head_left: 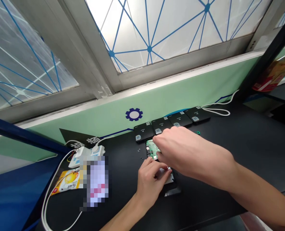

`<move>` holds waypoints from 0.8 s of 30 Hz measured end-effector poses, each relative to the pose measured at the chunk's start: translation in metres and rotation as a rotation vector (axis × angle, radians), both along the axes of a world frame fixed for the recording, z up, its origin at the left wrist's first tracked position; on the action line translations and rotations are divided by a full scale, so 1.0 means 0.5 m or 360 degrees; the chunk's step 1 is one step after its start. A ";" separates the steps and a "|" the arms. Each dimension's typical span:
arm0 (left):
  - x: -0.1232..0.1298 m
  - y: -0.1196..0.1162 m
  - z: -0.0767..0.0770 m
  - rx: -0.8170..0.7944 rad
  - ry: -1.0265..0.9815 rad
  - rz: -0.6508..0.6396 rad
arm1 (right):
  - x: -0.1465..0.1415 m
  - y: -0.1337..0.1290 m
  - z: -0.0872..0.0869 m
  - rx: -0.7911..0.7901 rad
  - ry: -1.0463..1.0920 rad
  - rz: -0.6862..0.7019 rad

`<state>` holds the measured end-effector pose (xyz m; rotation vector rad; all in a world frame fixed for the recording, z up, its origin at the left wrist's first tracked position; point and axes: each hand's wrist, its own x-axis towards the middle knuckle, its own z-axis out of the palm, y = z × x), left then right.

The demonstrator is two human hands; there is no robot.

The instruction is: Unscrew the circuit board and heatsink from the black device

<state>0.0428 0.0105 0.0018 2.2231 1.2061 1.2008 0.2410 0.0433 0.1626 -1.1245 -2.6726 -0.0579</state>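
Note:
An opened electronic device lies on the black table, its green circuit board point(153, 149) and a silvery-white lower section point(169, 178) exposed in a dark casing point(173, 192). My left hand point(150, 175) rests low over it, thumb and index finger pinched close together at the silvery section. Whatever is between those fingertips is too small to make out. Directly above the board, my right hand point(178, 149) is curled into a fist. Its fingertips, and anything in them, are hidden behind the hand. Several tiny screws point(138, 150) lie just left of the board.
Several flat black cases point(143, 131) with labels line the wall behind my hands. At left are a white power strip point(87, 155), a yellow snack packet point(66, 182) and a pixelated phone-like shape point(97, 181). A white cable point(219, 111) loops at back right.

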 end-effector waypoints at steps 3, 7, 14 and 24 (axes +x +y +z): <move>-0.007 0.005 0.001 -0.0038 0.0049 -0.0015 | -0.011 0.010 0.017 -0.0098 -0.0057 -0.0037; -0.012 0.009 -0.001 -0.0093 0.0050 -0.0046 | -0.016 0.013 0.035 -0.0180 -0.0132 -0.0071; -0.015 0.013 -0.002 -0.0077 0.0104 -0.0072 | 0.007 0.011 0.017 0.0022 -0.0012 -0.0002; -0.012 0.012 -0.001 -0.0001 0.0128 -0.0003 | 0.014 0.005 0.014 -0.0043 0.0079 0.0171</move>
